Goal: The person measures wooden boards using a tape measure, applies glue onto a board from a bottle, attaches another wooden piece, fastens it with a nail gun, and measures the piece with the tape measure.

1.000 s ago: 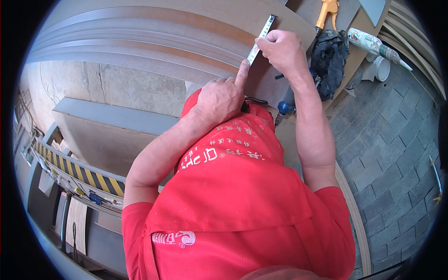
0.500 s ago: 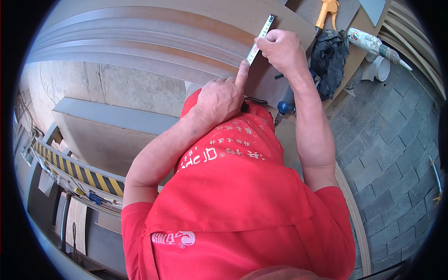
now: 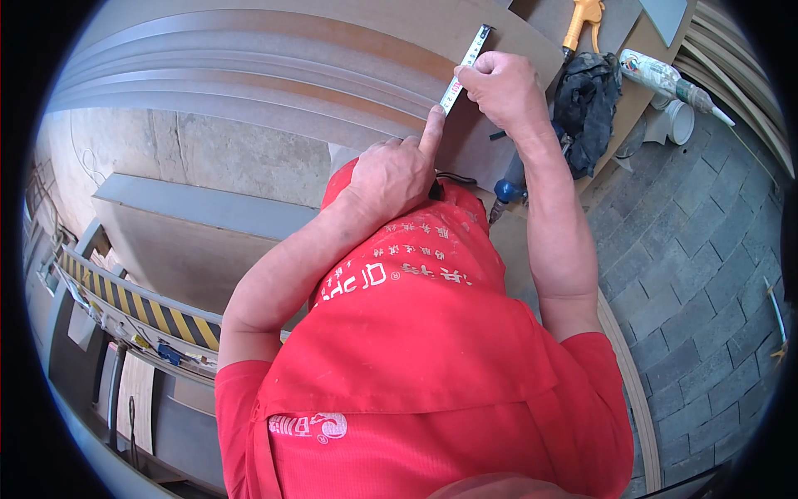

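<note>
A tape measure's blade [image 3: 472, 52] lies slantwise over brown boards, its dark end tab at the far end. Its near end disappears under the outstretched index finger of my left hand [image 3: 389, 176]. The other fingers of that hand are curled beneath it beside the board edge, and the tape's case is hidden from view. My right hand [image 3: 507, 90] pinches the blade's right edge, between thumb and bent fingers, partway along. Under the blade, the stacked boards [image 3: 349, 79] show several long curved-looking edges.
Right of my right hand lie a dark crumpled cloth [image 3: 586, 104], a yellow-orange air gun [image 3: 579, 25] and a white nozzled tube [image 3: 665, 76]. A blue-collared tool [image 3: 509, 190] sits by my forearm. A grey-topped panel [image 3: 208, 204] and a yellow-black striped rail [image 3: 137, 301] are at left.
</note>
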Available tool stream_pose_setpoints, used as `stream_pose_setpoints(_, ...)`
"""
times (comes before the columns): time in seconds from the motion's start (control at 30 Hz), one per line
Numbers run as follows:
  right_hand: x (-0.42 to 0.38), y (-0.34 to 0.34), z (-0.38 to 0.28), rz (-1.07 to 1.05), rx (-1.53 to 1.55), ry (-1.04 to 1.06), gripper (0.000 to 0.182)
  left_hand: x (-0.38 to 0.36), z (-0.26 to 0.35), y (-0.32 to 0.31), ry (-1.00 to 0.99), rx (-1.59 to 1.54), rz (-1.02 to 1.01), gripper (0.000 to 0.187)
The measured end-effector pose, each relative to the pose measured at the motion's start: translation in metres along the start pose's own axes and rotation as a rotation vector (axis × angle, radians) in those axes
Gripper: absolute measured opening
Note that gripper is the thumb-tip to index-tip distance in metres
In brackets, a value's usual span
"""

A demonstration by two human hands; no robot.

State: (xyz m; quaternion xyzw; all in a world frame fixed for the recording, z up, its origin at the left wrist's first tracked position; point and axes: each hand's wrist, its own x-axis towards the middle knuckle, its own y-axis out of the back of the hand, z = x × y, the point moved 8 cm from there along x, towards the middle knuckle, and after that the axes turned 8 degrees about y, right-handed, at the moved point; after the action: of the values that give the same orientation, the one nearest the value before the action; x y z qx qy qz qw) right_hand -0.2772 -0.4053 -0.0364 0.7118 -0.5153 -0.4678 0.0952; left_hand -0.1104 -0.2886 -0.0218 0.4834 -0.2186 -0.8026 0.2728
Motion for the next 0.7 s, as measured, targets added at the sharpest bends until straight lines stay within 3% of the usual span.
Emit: stream_pose_setpoints(0.7,-0.0019,0.0017,-0.0035,-0.001,-0.002,-0.002,0.035,0.0007,0.0002,0.0020,0.014,-0.019,-0.023,0.089)
